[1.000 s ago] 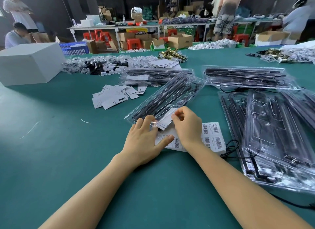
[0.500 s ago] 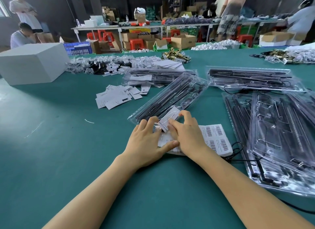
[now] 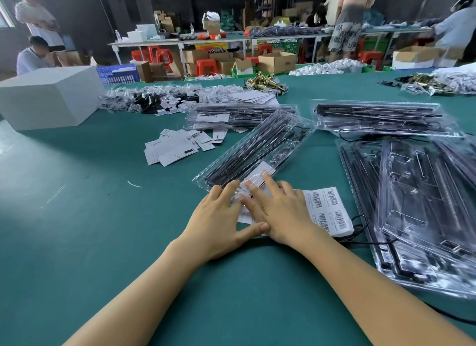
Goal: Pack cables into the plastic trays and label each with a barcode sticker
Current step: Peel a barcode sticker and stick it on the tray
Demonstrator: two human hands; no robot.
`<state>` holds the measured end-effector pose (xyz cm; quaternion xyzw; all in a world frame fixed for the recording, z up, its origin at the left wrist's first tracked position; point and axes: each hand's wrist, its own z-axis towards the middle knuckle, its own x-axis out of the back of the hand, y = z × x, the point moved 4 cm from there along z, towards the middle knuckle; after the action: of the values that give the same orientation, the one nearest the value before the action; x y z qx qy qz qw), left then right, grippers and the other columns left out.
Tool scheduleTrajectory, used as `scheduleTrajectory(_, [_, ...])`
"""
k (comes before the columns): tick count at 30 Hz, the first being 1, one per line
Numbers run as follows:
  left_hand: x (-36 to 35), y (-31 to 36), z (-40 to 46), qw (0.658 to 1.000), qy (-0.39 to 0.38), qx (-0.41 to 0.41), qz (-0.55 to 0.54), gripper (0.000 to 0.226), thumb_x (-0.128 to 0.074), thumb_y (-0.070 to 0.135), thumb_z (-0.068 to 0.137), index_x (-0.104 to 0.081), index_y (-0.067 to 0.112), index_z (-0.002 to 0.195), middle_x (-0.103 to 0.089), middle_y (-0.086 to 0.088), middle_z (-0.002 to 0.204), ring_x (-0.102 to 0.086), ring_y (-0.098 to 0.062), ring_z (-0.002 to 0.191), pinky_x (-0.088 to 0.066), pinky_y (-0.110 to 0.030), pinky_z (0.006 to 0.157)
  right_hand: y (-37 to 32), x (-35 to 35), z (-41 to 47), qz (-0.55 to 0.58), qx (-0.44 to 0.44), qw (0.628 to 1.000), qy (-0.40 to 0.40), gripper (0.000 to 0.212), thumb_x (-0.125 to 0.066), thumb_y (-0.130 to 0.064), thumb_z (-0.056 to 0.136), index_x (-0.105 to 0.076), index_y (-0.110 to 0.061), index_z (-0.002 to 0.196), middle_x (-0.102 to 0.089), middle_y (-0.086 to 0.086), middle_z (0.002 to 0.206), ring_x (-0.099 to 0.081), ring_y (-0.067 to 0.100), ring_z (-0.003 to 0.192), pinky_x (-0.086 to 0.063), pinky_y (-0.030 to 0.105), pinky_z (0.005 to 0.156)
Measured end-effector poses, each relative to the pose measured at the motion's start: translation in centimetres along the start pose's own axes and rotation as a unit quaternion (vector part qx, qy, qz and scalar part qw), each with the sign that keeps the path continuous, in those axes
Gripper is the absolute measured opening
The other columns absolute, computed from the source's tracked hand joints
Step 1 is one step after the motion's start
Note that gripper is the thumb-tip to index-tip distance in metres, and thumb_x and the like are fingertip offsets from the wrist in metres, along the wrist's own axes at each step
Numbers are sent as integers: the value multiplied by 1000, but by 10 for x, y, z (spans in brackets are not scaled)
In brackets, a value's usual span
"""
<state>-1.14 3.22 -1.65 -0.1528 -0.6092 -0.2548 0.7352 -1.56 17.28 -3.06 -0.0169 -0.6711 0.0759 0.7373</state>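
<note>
Both hands lie flat, fingers straight, side by side on the near end of the tray. Left hand and right hand press a sticker onto the clear lid; their palms hide its near edge. Cables inside show as dark lines. The barcode sheet lies partly under the right hand on the table.

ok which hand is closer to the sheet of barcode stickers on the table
Right. The right hand lies on the barcode sticker sheet, covering its left part. The left hand sits beside it, further left, at the tray's near end.
</note>
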Motion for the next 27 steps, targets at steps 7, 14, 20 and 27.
scheduleTrajectory(7, [11, -7, -7, 999, 6, -13, -47, 85, -12, 85, 77, -66, 30, 111, -27, 4, 155, -32, -17, 129, -33, -28, 105, 1, 6, 9, 14, 1, 1000, 7, 94, 18, -86, 57, -9, -57, 142, -8, -5, 156, -26, 27, 123, -27, 42, 97])
scheduleTrajectory(14, [15, -8, -8, 998, 24, -36, -50, 76, -17, 79, 82, -71, 31, 105, -45, 9, 129, -43, -13, 106, -37, -24, 94, 1, 5, 9, 18, 11, 999, 25, 92, 14, -86, 62, -11, -53, 144, -15, -1, 149, -29, 27, 119, -28, 41, 96])
scheduleTrajectory(20, [19, -7, -10, 996, 36, -36, -75, 68, -25, 74, 85, -73, 30, 103, -52, 10, 122, -46, -15, 101, -30, -16, 88, 0, 1, 7, -1, -2, 999, 48, 110, 27, -83, 59, -17, -38, 149, -16, -2, 158, -31, 28, 129, -29, 42, 100])
scheduleTrajectory(27, [21, -8, -11, 995, 41, -35, -88, 63, -29, 72, 86, -73, 29, 104, -56, 9, 117, -47, -15, 98, -32, -17, 87, 4, -2, 8, 71, -17, 997, 24, 98, 9, -87, 63, -19, -47, 147, -6, -7, 154, -19, 20, 141, -21, 45, 107])
